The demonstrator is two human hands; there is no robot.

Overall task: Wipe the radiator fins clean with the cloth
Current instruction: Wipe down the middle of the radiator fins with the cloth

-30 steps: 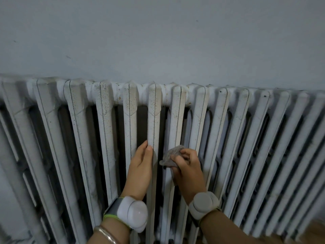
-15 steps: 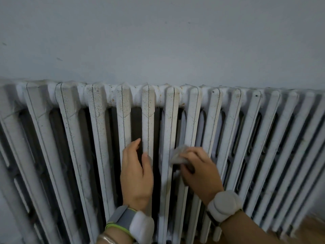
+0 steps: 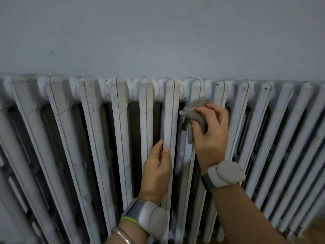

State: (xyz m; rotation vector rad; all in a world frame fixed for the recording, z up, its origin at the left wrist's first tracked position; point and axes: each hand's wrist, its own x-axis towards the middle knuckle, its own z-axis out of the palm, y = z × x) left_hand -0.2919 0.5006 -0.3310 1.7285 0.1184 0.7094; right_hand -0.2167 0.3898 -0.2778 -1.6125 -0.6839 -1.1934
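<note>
**Clerk:** Item one, the landmark?
**Checker:** The radiator (image 3: 91, 131): white ribbed iron, flecked with brown spots, running across the full width under a pale wall (image 3: 158, 36). Everything below is being placed against it.

**Clerk:** Item two, the cloth?
**Checker:** The cloth (image 3: 197, 106): grey and bunched. It is lying against the radiator's front just under its top rail, a little right of its middle, and one corner is poking into the dark gap beside it.

**Clerk:** Item three?
**Checker:** Your right hand (image 3: 209, 138) is holding the cloth. The fingers are curling over its upper edge, the thumb is pinching it from the lower left, and the palm is facing the radiator.

**Clerk:** Item four?
**Checker:** Your left hand (image 3: 156, 171) is gripping the neighbouring fin (image 3: 171, 111), lower down the radiator than the cloth. The thumb is lying flat on the fin's front, and the other fingers are wrapping round its left edge into the gap. It is staying apart from the cloth.

**Clerk:** Item five, worn items?
**Checker:** A left wristband (image 3: 151, 219) and a right wristband (image 3: 225, 173), both padded and pale, are sitting before the radiator's lower part. A metal bangle (image 3: 123, 235) is showing below the left one.
</note>
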